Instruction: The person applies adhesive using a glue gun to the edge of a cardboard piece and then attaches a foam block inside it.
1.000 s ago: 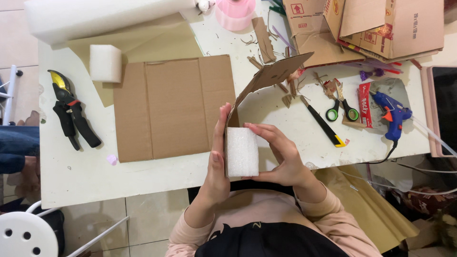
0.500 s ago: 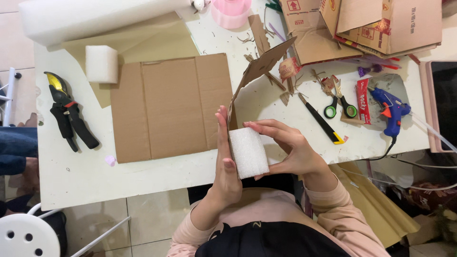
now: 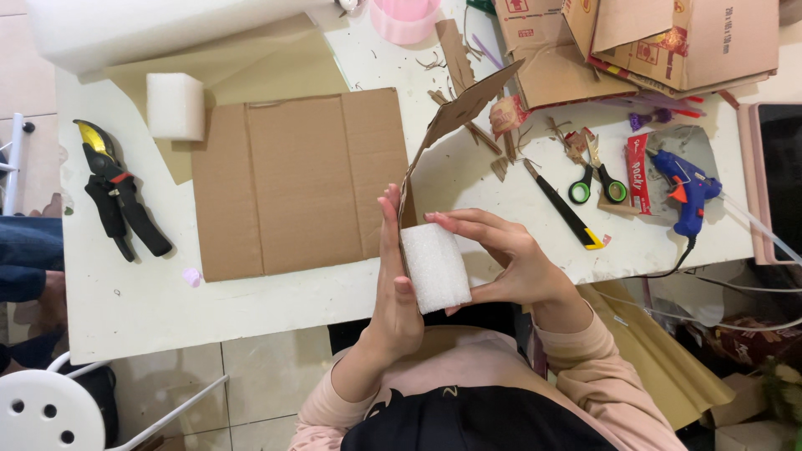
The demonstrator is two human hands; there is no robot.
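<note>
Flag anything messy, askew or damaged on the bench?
Torn cardboard scraps and shreds litter the table beyond the flat cardboard sheet. A bent cardboard strip stands askew above the white foam block held between left hand and right hand. No spill visible.

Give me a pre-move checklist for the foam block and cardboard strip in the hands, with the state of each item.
1. Foam block gripped on both sides: ok, left hand flat on one side, right hand cupping the other.
2. Cardboard strip in contact with the block: cannot tell, its lower end is hidden behind the fingers.
3. Strip clear of the flat cardboard sheet: ok, it rises above it.
4. Glue gun out of the hands' way: ok, lying at the right of the table.
5. Utility knife blade retracted: cannot tell.
</note>
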